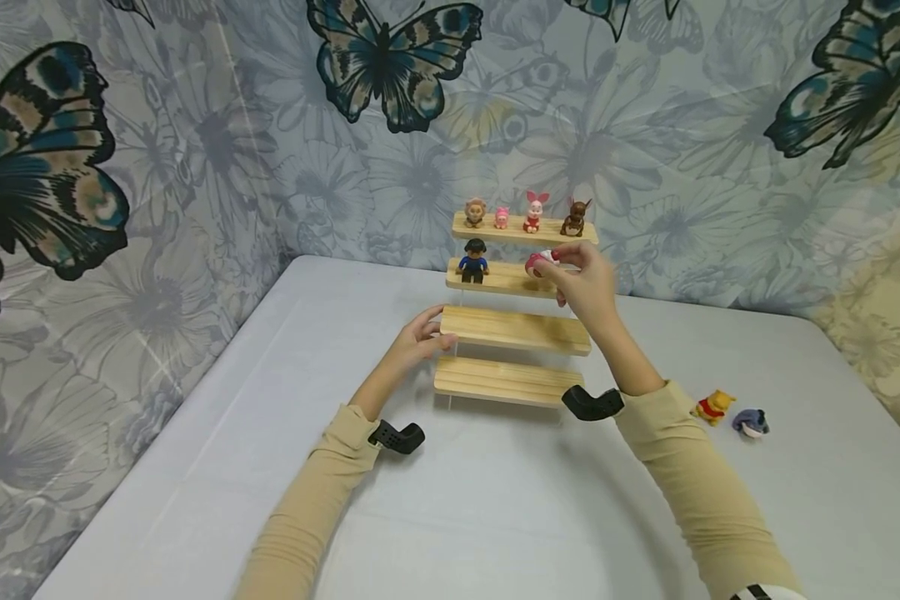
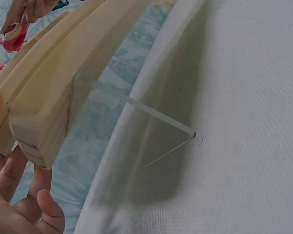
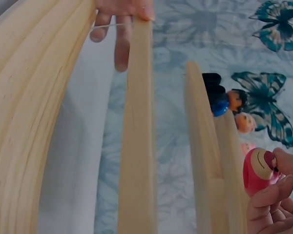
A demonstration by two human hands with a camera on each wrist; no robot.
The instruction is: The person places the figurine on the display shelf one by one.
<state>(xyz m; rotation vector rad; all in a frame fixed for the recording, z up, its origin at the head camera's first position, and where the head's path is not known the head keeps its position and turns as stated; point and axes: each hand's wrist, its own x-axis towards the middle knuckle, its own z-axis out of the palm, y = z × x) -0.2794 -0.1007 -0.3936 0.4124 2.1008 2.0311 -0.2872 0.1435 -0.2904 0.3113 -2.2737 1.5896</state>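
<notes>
My right hand (image 1: 591, 283) pinches a small pink-red toy figure (image 3: 256, 175) with a pale face and dark-red nose, just above the second shelf from the top (image 1: 506, 278) of a tiered wooden display stand. Down at the left end of the third shelf (image 1: 516, 327), my left hand (image 1: 414, 343) holds the shelf's end, its fingers partly underneath in the left wrist view. A figure in blue with a black hat (image 1: 473, 262) stands at the left of the second shelf. Along the top shelf stand a monkey-like figure (image 1: 475, 212), a tiny pink one (image 1: 502, 217), a piglet (image 1: 534, 212) and a brown kangaroo-like figure (image 1: 575, 217).
On the white table (image 1: 495, 517), right of the stand, lie a yellow bear figure in red (image 1: 714, 407) and a blue-grey donkey figure (image 1: 752, 423). The lowest shelf (image 1: 507, 382) is nearest me. Clear supports (image 2: 151, 112) hold up the stand. Butterfly-patterned fabric (image 1: 390, 167) hangs behind.
</notes>
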